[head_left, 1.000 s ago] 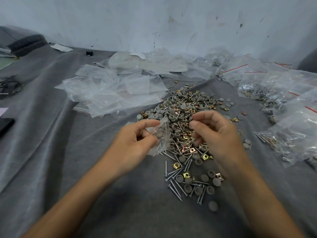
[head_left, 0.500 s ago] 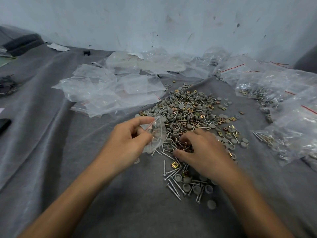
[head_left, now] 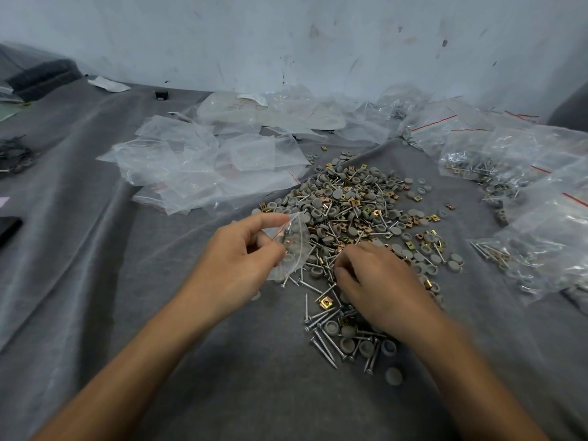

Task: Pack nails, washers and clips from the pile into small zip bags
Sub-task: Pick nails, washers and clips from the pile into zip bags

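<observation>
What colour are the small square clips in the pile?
The clips are golden yellow; the head view shows it.

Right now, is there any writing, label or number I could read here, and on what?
None can be read.
Faint reddish marks on the large clear bag at the back are too blurred to read.
The red lines on the filled zip bags are plain stripes.

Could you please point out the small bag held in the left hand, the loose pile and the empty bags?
small bag [head_left: 296, 246], head view, on its clear middle.
pile [head_left: 350, 208], head view, on its dense centre.
empty bags [head_left: 203, 173], head view, on the middle of the heap.
</observation>
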`<state>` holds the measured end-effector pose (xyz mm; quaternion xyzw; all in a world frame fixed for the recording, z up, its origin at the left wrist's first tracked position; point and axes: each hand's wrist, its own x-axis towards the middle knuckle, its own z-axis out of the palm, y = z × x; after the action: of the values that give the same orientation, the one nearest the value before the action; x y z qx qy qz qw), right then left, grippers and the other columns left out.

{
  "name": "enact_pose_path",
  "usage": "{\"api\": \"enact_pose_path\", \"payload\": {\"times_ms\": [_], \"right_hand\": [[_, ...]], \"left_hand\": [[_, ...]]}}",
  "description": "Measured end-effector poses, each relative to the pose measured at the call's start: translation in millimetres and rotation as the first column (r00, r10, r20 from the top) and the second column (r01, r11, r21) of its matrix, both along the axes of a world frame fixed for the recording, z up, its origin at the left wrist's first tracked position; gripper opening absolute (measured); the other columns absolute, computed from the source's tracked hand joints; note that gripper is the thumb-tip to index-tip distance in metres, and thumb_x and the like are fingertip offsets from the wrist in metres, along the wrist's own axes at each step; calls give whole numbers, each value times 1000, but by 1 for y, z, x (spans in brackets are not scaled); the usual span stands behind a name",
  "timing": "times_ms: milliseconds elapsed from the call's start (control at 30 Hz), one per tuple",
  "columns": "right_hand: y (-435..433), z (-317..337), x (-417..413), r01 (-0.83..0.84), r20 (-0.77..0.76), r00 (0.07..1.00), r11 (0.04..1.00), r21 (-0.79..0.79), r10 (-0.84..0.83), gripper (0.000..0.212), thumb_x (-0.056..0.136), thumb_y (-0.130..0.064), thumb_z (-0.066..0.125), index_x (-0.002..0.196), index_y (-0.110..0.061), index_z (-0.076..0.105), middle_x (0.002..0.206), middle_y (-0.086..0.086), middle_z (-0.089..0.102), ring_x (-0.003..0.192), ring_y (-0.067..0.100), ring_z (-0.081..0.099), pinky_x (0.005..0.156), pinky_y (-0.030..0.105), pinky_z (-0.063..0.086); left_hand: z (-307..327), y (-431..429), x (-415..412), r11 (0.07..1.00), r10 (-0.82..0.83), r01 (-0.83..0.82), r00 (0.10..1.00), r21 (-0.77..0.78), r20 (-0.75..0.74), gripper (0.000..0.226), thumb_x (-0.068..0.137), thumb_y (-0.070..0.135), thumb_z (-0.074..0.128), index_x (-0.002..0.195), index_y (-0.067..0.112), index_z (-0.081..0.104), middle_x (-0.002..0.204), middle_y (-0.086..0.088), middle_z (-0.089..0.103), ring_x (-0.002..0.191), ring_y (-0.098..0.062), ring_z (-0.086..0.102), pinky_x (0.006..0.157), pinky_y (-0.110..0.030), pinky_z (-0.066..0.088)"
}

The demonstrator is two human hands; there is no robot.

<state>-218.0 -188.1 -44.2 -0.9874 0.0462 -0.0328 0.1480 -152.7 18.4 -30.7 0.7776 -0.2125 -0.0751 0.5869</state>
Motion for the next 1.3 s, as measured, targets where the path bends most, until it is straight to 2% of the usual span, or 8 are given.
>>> {"api": "enact_pose_path", "payload": {"times_ms": [167,300,400,500,767,933,1100,1300], "right_hand": [[-2,-1,0,34,51,998,998,62,-37,12,103,-37,43,95,-32,50,93,-14,54,88,10,50,75,35,45],[-7,4,-1,54,163,980,947,317,-110,11,104,-38,45,95,-35,49,74,-5,63,64,7,55,58,36,46],[-2,9,-1,3,148,979,744,668,-137,12,103,-34,52,94,-34,60,77,-7,71,62,3,59,57,28,49],[7,11,0,-68,136,986,515,855,-96,13,100,-22,62,91,-26,71,72,-6,70,65,4,61,58,18,49],[22,5,0,-74,92,995,369,927,-32,10,93,-13,70,96,-21,76,82,3,76,70,7,66,61,19,53],[22,5,-1,-101,114,993,345,933,-18,18,95,-7,67,94,-22,78,85,7,77,73,11,67,65,22,55],[21,5,-1,-128,133,991,329,936,6,20,94,-24,65,108,-31,77,97,3,78,81,11,67,69,23,55],[4,11,0,-137,174,982,377,916,-67,31,102,-8,56,116,-32,71,101,2,77,76,11,66,64,24,53]], "left_hand": [[0,1,0,1000,-6,6,1000,9,13,42,92,6,59,113,43,62,63,7,60,55,-1,54,51,-14,46],[-1,0,0,1000,-9,9,1000,29,19,41,92,6,60,117,38,64,63,7,61,56,-2,54,54,-15,45],[-2,-3,-1,999,-24,23,999,46,29,41,92,6,60,113,41,62,62,10,60,59,0,55,56,-13,43],[-3,-6,-3,997,-40,38,999,61,28,41,93,7,60,117,40,61,62,11,60,56,1,52,55,-13,41],[-5,-7,-2,997,-22,21,1000,70,19,41,92,7,61,124,31,65,62,11,59,55,1,52,55,-15,42],[-3,-6,-2,998,-19,17,1000,59,17,41,91,5,60,120,34,64,62,10,59,54,1,51,53,-15,42],[-2,-6,-2,999,-15,15,1000,49,14,41,91,7,61,121,35,64,63,9,59,54,1,51,54,-15,42],[0,-4,-2,1000,0,-1,1000,20,23,40,91,3,59,116,34,64,61,10,58,53,2,52,55,-9,41]]}}
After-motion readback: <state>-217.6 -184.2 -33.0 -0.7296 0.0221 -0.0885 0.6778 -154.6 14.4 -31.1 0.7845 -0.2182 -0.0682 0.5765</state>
